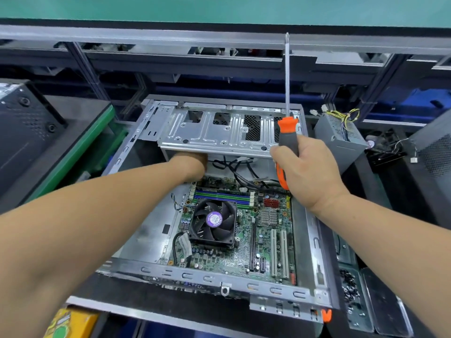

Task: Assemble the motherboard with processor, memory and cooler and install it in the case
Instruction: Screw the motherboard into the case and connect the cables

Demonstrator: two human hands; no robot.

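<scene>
- Head view: the left hand (pixel 192 164) is reached under the silver drive cage (pixel 217 129) at the 12 o'clock end of the case (pixel 314 242); its fingers are hidden by the cage, so their state cannot be told.
- Part of the motherboard's far edge is covered by the left wrist and by black cables (pixel 234 167).
- The case's near rail is seen whole; both forearms are cut off by the frame edges.
- The right hand (pixel 310 172) is wrapped around the grey-and-orange handle of a screwdriver (pixel 288 132), fingers curled tightly about it.
- The screwdriver's long axis is held near upright in the picture, the shaft tip pointing toward 12 o'clock, the orange butt toward 6 o'clock.
- The motherboard (pixel 244 240) is seated flat inside the case, its long axis running 12 to 6 o'clock.
- The cooler (pixel 213 222) sits at the board's 9 o'clock side, fan facing up.
- The memory (pixel 223 197) lies at the cooler's 12 o'clock side, sticks running 9 to 3 o'clock.
- A grey power supply (pixel 341 140) lies outside the case at 2 o'clock.
</scene>
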